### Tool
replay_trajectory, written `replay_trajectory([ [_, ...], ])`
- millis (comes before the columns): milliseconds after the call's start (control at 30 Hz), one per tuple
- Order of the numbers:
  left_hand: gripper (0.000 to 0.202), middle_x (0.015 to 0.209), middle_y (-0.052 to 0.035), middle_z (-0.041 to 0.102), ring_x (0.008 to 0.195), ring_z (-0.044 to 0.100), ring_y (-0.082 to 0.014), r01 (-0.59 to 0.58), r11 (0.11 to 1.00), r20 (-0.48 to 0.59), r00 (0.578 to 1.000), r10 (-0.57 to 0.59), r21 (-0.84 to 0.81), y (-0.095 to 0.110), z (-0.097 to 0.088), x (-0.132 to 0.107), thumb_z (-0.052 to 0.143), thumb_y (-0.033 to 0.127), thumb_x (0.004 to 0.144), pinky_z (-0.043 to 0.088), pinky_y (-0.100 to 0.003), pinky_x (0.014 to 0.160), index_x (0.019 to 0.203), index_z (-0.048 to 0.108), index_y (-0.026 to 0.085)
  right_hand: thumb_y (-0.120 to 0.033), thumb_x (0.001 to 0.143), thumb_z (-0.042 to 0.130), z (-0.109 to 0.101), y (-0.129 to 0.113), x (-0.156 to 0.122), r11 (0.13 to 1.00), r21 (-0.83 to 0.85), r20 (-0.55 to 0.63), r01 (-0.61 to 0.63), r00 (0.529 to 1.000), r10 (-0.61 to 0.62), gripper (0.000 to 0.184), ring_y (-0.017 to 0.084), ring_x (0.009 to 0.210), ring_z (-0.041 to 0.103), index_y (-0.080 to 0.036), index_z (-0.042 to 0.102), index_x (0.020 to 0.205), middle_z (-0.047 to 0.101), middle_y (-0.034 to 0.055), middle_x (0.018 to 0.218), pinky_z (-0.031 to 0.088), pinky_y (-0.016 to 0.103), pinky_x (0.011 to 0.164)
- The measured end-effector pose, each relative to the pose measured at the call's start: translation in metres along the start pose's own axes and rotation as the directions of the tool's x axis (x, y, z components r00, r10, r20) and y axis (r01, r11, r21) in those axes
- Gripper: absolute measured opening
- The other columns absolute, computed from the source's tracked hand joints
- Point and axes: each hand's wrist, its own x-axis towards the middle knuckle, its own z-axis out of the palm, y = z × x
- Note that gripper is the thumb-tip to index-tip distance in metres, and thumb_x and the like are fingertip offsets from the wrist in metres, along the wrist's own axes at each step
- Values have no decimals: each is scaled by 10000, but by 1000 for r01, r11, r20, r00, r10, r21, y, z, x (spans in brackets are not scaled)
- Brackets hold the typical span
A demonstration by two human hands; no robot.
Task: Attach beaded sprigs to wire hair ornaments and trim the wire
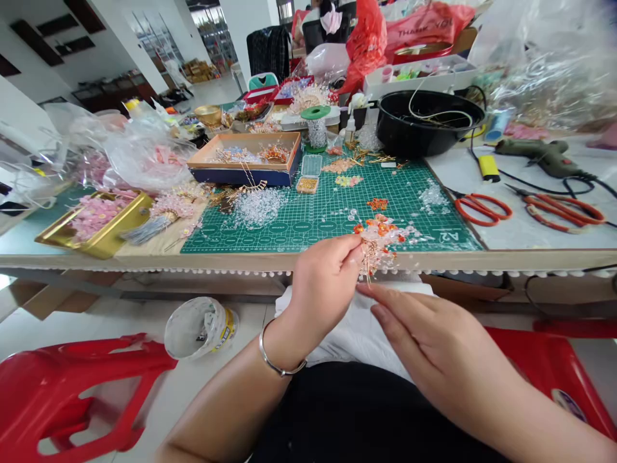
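Observation:
A beaded flower hair ornament point(380, 241), with clear and orange beads and thin gold wires, is held in front of the table's edge. My left hand point(325, 283) is closed around its left side, gripping it between thumb and fingers. Close below, my right hand point(434, 341) has its fingers pressed together, the fingertips at the lower ends of the gold wires. Whatever those fingertips pinch is too small to make out. Behind the ornament, orange flower pieces point(377, 204) and clear beads point(258, 208) lie on the green cutting mat point(308, 222).
Red-handled scissors point(483, 209), pliers point(563, 209) and a glue gun point(540, 155) lie at right. A black pot point(429, 122) stands behind. At left are an open box point(245, 175) and a gold tray point(101, 241). A white bucket point(200, 328) and red stool point(72, 386) are below.

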Motion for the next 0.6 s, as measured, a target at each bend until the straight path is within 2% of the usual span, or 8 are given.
replay_trajectory([
  [100,281,612,27,594,564,531,-112,48,993,28,999,-46,-111,-1,-2,1,522,192,960,417,-236,514,690,598,198,-173,1004,414,-3,-1,0,988,36,-21,150,989,-149,256,190,711,670,-142,582,1194,692,64,837,563,321,605],
  [167,258,665,17,652,558,548,-108,77,983,26,997,-74,-167,-2,-4,0,519,214,971,437,-233,507,740,634,198,-127,968,437,-6,3,-1,984,3,-42,179,983,-179,255,205,848,677,-164,584,1172,693,95,985,577,333,697],
  [233,237,693,12,683,566,567,-106,64,984,-11,998,-66,-168,-4,-4,0,530,207,968,456,-234,523,765,651,194,-101,936,450,-8,9,-2,994,42,-74,103,992,-99,270,209,1016,658,-204,595,1140,671,88,1140,574,343,835],
  [333,225,676,2,678,615,601,-121,-68,997,-118,991,64,-30,-5,-1,0,538,192,962,471,-246,576,769,655,184,-210,983,487,-9,22,-1,944,281,-86,-170,976,202,219,179,1048,660,-285,641,1120,692,15,1131,569,314,885],
  [400,224,659,-1,660,609,591,-122,-179,980,-166,968,191,84,-4,2,0,532,186,964,457,-250,581,776,653,173,-345,1000,526,-9,32,5,792,519,45,-322,936,350,195,181,1004,685,-317,687,1106,717,0,1090,585,308,869],
  [433,221,654,-3,652,601,581,-120,-223,967,-179,953,244,125,-4,3,0,527,177,965,449,-252,580,784,653,166,-401,990,546,-9,37,8,669,644,141,-371,917,373,211,194,988,697,-310,707,1091,728,10,1076,593,322,868],
  [533,213,643,-5,638,578,557,-115,-284,934,-183,928,325,217,-5,5,-1,511,149,969,430,-254,568,803,644,148,-445,944,610,-10,48,19,257,849,375,-462,869,322,255,238,968,715,-247,738,1041,749,67,1030,596,362,884],
  [600,191,645,-6,645,583,564,-120,-292,912,-161,924,347,289,-6,5,-1,514,138,963,428,-259,567,820,640,146,-408,919,659,-10,50,24,129,858,445,-498,844,299,237,236,976,712,-217,734,1037,749,91,1021,585,339,892],
])
